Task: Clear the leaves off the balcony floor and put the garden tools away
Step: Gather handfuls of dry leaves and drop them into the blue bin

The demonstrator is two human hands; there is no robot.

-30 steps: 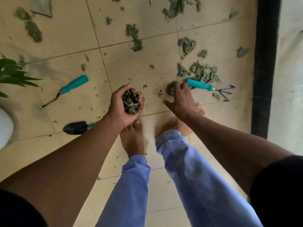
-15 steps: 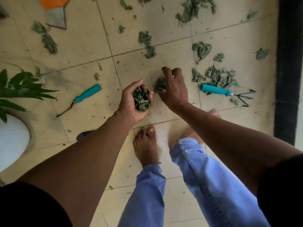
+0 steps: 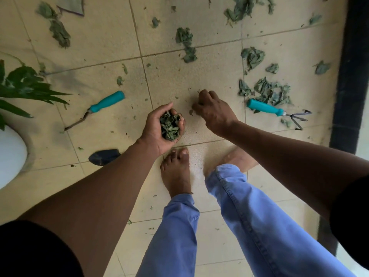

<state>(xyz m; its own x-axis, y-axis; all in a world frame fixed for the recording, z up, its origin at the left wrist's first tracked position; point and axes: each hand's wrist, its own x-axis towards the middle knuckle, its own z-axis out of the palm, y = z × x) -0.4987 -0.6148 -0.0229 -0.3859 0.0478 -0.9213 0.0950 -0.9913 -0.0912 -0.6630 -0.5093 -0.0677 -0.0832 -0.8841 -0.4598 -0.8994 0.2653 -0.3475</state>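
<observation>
Beige floor tiles [image 3: 95, 37] with dried green leaf scraps all over, thickest toward the far edge and the far-right corner by the dark strip [image 3: 351, 66] that runs down the right edge. Left hand [image 3: 159, 126] is cupped palm-up, fingers curled about halfway around a wad of leaves [image 3: 169, 126]. Right hand [image 3: 212, 109] is just beside it, knuckles up, fingers bunched down at the tile; can't tell if it has pinched anything, the fingertips are hidden under the hand. Three tools lie on the floor: a teal-handled hand rake [image 3: 277, 112] right of the right hand, its handle touching a leaf pile [image 3: 267, 92]; a teal-handled thin weeder [image 3: 97, 107] toward the left edge; and a dark trowel [image 3: 104, 156], whose handle is hidden behind the left forearm. No brand or writing readable on any handle. White pot [image 3: 10, 154] with a green plant [image 3: 24, 86] is cut off at the left edge. Some greyish sheet [image 3: 71, 5] is cropped at the far edge, can't make out what it is.
</observation>
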